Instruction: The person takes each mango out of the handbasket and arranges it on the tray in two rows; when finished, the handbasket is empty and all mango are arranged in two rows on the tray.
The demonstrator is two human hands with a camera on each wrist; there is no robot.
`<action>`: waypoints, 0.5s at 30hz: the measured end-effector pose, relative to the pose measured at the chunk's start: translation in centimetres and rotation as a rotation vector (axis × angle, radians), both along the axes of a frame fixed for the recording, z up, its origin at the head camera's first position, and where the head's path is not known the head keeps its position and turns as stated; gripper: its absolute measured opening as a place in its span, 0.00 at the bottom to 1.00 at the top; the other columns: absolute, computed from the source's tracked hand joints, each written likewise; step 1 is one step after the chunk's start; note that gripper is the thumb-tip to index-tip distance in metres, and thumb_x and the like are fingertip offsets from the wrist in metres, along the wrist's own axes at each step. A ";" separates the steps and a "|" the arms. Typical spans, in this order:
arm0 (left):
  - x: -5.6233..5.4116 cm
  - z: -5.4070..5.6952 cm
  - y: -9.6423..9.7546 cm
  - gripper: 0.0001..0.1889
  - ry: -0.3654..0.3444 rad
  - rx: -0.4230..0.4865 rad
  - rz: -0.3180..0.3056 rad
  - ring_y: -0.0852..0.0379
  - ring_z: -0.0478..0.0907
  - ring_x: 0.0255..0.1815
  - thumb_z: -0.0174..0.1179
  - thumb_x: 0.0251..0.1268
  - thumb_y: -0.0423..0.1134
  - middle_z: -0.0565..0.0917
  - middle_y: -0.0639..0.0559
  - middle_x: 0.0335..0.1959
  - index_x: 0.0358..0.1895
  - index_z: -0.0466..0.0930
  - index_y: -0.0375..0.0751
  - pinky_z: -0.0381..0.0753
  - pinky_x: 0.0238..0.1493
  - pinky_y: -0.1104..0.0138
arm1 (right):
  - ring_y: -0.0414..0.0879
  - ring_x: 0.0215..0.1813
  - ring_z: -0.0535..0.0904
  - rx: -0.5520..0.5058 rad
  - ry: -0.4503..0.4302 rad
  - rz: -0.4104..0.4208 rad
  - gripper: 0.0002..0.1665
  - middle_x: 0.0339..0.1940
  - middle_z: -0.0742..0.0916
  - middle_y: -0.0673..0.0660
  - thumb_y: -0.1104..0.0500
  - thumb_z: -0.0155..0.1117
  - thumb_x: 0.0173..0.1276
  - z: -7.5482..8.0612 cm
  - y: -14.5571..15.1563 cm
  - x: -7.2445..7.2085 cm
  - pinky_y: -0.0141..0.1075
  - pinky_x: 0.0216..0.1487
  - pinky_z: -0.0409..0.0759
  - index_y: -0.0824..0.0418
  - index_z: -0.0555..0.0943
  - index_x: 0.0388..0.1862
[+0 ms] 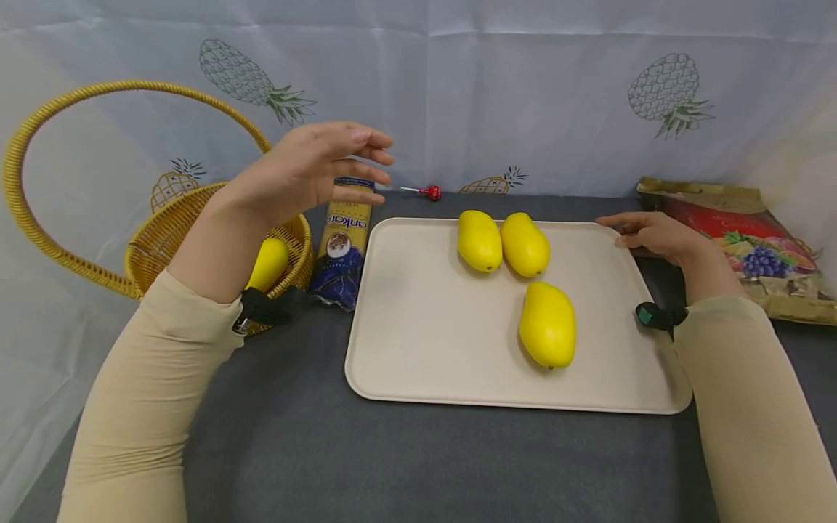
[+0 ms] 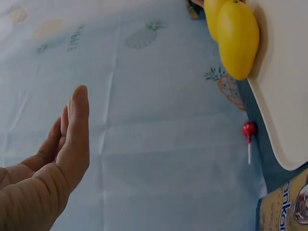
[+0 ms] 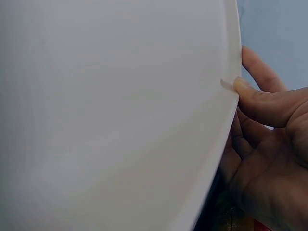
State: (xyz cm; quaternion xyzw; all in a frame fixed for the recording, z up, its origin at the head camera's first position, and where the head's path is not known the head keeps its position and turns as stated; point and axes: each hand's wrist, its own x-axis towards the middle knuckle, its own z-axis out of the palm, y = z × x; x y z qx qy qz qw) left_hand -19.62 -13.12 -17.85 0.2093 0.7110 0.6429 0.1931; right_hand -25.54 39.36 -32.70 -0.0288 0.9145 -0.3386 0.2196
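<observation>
My left hand (image 1: 307, 167) hovers above the packet and the basket side, its fingers extended and holding nothing. Seen from the left wrist, that hand (image 2: 53, 159) is apart from everything around it. At the far right corner of a beige tray (image 1: 431, 349), my right hand (image 1: 660, 234) grips the rim. The right wrist view shows the thumb (image 3: 260, 103) on the tray's edge, with the other fingers behind and below it. Three yellow mangoes lie on the tray: two side by side at the back (image 1: 479, 241) (image 1: 525, 245), one nearer the front (image 1: 548, 325).
A wicker basket (image 1: 301, 247) with a tall handle stands at left, holding a yellow fruit (image 1: 269, 263) partly hidden by my forearm. Between basket and tray lies a blue-gold packet (image 1: 343, 247). A red lollipop (image 1: 433, 192) is behind the tray, and a red-gold bag (image 1: 765, 247) lies at right.
</observation>
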 end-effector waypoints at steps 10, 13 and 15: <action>-0.6 -0.2 -3.8 0.23 0.013 0.021 0.063 0.50 0.79 0.58 0.53 0.75 0.47 0.76 0.46 0.58 0.65 0.71 0.37 0.87 0.53 0.64 | 0.38 0.44 0.76 -0.012 -0.008 -0.005 0.33 0.45 0.77 0.48 0.60 0.51 0.78 0.1 -0.1 0.0 0.21 0.46 0.80 0.57 0.59 0.79; -1.0 -0.5 -5.2 0.22 0.009 0.027 0.078 0.51 0.79 0.57 0.52 0.76 0.46 0.76 0.47 0.57 0.65 0.71 0.37 0.87 0.53 0.64 | 0.38 0.44 0.76 0.001 -0.007 -0.005 0.33 0.47 0.77 0.51 0.60 0.51 0.78 0.1 -0.1 0.0 0.22 0.46 0.80 0.57 0.58 0.79; -1.2 -0.7 -6.0 0.21 0.007 0.029 0.084 0.52 0.79 0.57 0.51 0.76 0.45 0.77 0.48 0.57 0.64 0.70 0.37 0.87 0.53 0.65 | 0.39 0.45 0.76 0.009 -0.005 -0.002 0.33 0.48 0.77 0.53 0.59 0.51 0.78 0.1 -0.1 0.0 0.22 0.47 0.80 0.57 0.58 0.79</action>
